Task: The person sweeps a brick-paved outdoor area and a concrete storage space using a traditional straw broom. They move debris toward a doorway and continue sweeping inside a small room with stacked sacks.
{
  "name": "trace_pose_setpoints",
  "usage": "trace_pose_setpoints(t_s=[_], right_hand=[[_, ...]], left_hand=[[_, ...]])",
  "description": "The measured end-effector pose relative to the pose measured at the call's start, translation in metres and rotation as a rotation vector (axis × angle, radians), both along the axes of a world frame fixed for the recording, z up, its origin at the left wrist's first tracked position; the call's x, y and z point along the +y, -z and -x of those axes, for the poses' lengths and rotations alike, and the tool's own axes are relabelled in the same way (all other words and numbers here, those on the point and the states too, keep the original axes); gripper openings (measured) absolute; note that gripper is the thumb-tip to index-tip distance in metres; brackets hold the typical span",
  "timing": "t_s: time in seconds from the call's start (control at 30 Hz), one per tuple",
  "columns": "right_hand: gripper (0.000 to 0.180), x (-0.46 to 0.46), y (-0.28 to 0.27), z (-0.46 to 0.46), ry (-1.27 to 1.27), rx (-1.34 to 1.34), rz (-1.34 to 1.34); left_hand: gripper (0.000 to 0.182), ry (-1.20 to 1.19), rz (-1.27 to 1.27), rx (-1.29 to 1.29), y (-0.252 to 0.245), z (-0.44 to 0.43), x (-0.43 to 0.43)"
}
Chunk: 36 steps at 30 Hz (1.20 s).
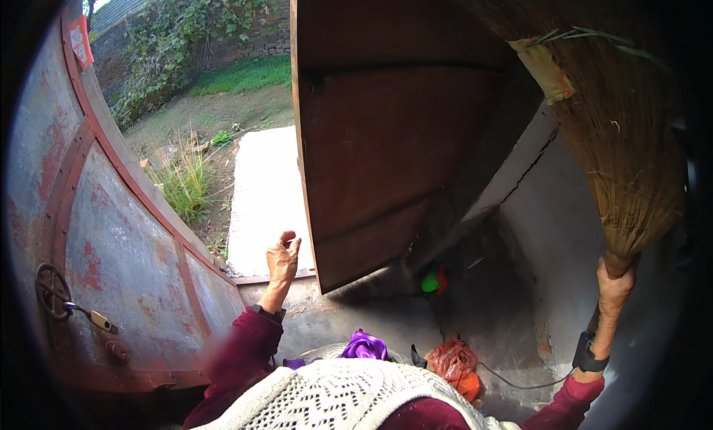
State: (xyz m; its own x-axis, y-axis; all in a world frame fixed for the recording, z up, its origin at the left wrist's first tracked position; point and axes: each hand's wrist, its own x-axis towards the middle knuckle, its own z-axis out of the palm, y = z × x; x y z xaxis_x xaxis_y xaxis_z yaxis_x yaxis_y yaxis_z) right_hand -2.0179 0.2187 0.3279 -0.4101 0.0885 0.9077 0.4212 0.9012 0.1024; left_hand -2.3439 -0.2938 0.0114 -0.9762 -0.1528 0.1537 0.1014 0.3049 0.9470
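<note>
My right hand (pixel 616 282) grips the handle of a straw broom (pixel 624 168) just below its bound neck. The broom is held bristles up, and its wide brush fills the upper right of the head view. Part of the handle runs down behind my wrist. My left hand (pixel 283 257) is raised with bent fingers and holds nothing. It appears in front of the bright doorway slab (pixel 267 201), left of the edge of a dark reddish door leaf (pixel 384 162). I cannot tell whether it touches the door.
Another weathered metal door leaf (pixel 128 224) with a hanging padlock (pixel 100 319) stands at left. A red plastic bag (pixel 454 360) and a purple cloth (pixel 365 345) lie close before me. A green object (pixel 430 282) sits by the cracked wall (pixel 518 174). Outside are grass and a brick wall (pixel 267 37).
</note>
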Motion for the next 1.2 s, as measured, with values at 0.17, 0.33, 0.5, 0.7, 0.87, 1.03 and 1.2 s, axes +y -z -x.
trace_pose_setpoints(t_s=[0.17,0.33,0.5,0.7,0.87,1.03,1.2], right_hand=[[0.068,0.028,-0.032,0.018,0.058,-0.15,0.094],[0.067,0.03,-0.07,0.042,0.038,-0.222,-0.08],[0.063,0.008,-0.106,0.081,0.077,-0.189,-0.269],[0.065,-0.018,-0.126,0.119,-0.15,-0.489,-0.442],[0.063,-0.018,-0.119,0.116,-0.023,-0.44,-0.232],[0.057,-0.029,-0.137,0.075,0.265,-0.256,-0.669],[0.062,-0.074,-0.185,0.038,0.306,-0.234,-0.759]], left_hand=[[0.021,-0.111,-0.321,-0.198,0.035,-0.065,-0.041],[0.015,-0.349,-0.394,-0.344,0.083,-0.145,-0.081],[0.016,-0.454,-0.407,-0.479,0.128,-0.209,-0.093],[0.019,-0.428,-0.477,-0.539,0.125,-0.246,-0.081],[0.018,-0.445,-0.505,-0.512,0.125,-0.26,-0.09],[0.018,-0.418,-0.514,-0.561,0.128,-0.269,-0.126],[0.018,-0.453,-0.499,-0.6,0.133,-0.29,-0.171]])
